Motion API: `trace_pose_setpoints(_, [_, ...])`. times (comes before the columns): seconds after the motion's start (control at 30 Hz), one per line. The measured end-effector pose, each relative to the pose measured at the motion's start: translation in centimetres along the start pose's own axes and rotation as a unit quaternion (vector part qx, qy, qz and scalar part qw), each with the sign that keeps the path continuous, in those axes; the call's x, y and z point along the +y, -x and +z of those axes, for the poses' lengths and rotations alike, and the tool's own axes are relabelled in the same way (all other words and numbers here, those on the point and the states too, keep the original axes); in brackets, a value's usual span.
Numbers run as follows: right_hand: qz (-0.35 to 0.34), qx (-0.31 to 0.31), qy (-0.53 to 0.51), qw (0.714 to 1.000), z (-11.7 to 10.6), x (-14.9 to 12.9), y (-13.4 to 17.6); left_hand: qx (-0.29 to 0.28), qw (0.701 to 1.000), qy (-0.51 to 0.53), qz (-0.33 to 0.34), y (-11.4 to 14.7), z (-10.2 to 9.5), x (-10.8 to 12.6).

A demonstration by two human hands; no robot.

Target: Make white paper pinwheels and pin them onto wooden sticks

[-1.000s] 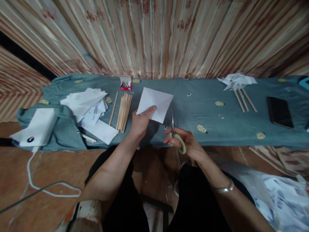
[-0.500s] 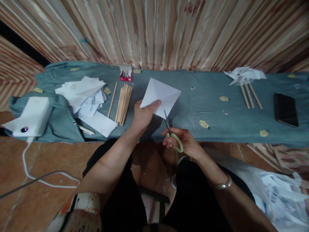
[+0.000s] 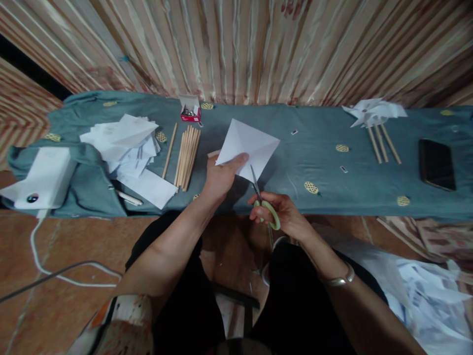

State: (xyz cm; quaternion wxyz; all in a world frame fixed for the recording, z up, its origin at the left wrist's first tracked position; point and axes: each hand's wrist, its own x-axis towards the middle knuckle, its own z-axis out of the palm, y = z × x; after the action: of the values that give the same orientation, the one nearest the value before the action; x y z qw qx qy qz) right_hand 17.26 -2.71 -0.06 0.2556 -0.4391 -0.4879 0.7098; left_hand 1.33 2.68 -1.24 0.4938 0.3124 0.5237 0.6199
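A square white sheet of paper [image 3: 254,140] with diagonal creases is pinched in my left hand [image 3: 223,175], thumb on top and the other fingers hidden beneath. My right hand [image 3: 277,209] grips a pair of scissors [image 3: 272,215] with light green handles. The blades point away from me and lie at the paper's near corner, along a crease. Left of the paper lie a bundle of wooden sticks [image 3: 187,158] and one stick [image 3: 170,150] apart from it. Farther left is a pile of cut white paper [image 3: 121,140].
A small red box [image 3: 190,111] of metal pins stands open at the back. To the right lie paper pinwheels [image 3: 375,112] on sticks and a black phone [image 3: 437,164]. A white device [image 3: 50,177] with a cable sits far left. Paper scraps fill a plastic bag [image 3: 424,296] below right.
The scissors' blades look slightly farther into the paper's near corner. My left hand keeps its hold, and the view has shifted a little.
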Motion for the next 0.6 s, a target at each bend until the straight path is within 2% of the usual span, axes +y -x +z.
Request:
trace_pose_setpoints(0.2, [-0.012, 0.004, 0.003, 1.000, -0.02, 0.34, -0.06, -0.005, 1.000, 0.007, 0.001, 0.11, 0.11, 0.16])
trace_pose_setpoints(0.6, [0.028, 0.033, -0.032, 0.999, 0.45, -0.40, 0.05, 0.003, 1.000, -0.009, 0.002, 0.11, -0.03, 0.27])
